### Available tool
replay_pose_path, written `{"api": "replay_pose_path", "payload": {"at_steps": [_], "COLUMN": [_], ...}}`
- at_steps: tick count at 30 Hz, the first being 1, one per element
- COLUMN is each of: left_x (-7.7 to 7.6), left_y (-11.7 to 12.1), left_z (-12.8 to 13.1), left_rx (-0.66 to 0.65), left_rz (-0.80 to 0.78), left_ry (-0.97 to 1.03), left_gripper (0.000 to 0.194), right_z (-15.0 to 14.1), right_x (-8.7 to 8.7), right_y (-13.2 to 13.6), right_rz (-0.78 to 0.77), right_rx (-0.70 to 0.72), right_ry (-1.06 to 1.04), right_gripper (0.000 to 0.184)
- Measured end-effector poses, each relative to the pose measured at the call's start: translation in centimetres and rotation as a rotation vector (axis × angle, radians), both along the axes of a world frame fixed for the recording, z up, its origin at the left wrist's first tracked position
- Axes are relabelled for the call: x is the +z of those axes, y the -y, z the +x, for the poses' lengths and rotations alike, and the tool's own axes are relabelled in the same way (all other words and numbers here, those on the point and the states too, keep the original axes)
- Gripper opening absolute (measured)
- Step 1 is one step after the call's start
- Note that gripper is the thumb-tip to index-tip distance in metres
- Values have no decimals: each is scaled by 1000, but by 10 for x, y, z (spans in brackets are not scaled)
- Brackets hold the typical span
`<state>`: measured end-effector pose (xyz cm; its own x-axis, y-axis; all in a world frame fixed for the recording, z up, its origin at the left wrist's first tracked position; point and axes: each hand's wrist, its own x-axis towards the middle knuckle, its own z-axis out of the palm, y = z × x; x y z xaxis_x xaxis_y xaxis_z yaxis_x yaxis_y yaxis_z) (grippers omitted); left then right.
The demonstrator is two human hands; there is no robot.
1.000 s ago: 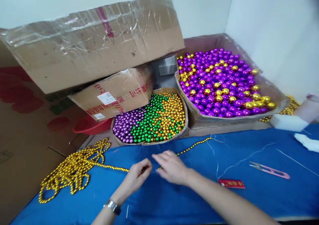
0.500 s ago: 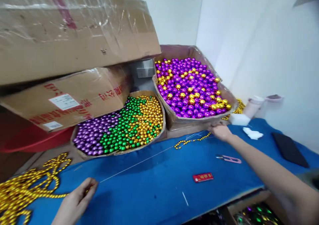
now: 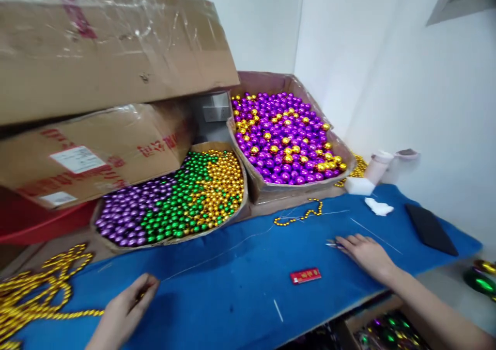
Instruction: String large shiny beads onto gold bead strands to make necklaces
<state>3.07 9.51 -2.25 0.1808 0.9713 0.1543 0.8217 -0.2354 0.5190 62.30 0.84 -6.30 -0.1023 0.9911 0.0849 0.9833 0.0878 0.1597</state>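
Observation:
At the lower left my left hand (image 3: 126, 308) is closed on the end of a gold bead string (image 3: 79, 313), whose beads trail to a pile on the left. A pale thread (image 3: 217, 254) runs from these fingers across the blue cloth toward a short gold bead strand (image 3: 300, 218). My right hand (image 3: 364, 254) lies over the thread snips (image 3: 332, 243), fingers closed around them. Only the blade end shows; the pink handle is covered. Left of that hand lies a small red packet (image 3: 306, 275).
Behind the blue cloth (image 3: 194, 308) stand a carton of purple, green and gold beads (image 3: 194, 195) and a carton of larger purple and gold beads (image 3: 287, 138). Stacked cartons (image 3: 108, 45) overhang the left. White tissue (image 3: 378, 206) and a dark flat object (image 3: 431, 229) lie right.
My right hand has left the short gold strand and come down toward me onto the thread snips. The thread has gone slacker. My left hand keeps its hold on the bead string.

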Motion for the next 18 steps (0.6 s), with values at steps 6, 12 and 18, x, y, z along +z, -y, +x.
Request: {"api": "replay_pose_path", "payload": {"at_steps": [6, 12, 18], "left_x": [15, 24, 28], "left_y": [11, 14, 18], "left_z": [4, 6, 8], "left_rx": [24, 11, 1], "left_rz": [-86, -86, -100], "left_ry": [90, 93, 78], "left_gripper": [31, 30, 29], "right_z": [-42, -182, -258], "right_x": [2, 45, 43], "right_y": [-16, -66, -105], "right_rz": [32, -77, -168], "right_rx": [70, 341, 355], "right_ry": [-193, -365, -292], "right_gripper": [38, 31, 22]}}
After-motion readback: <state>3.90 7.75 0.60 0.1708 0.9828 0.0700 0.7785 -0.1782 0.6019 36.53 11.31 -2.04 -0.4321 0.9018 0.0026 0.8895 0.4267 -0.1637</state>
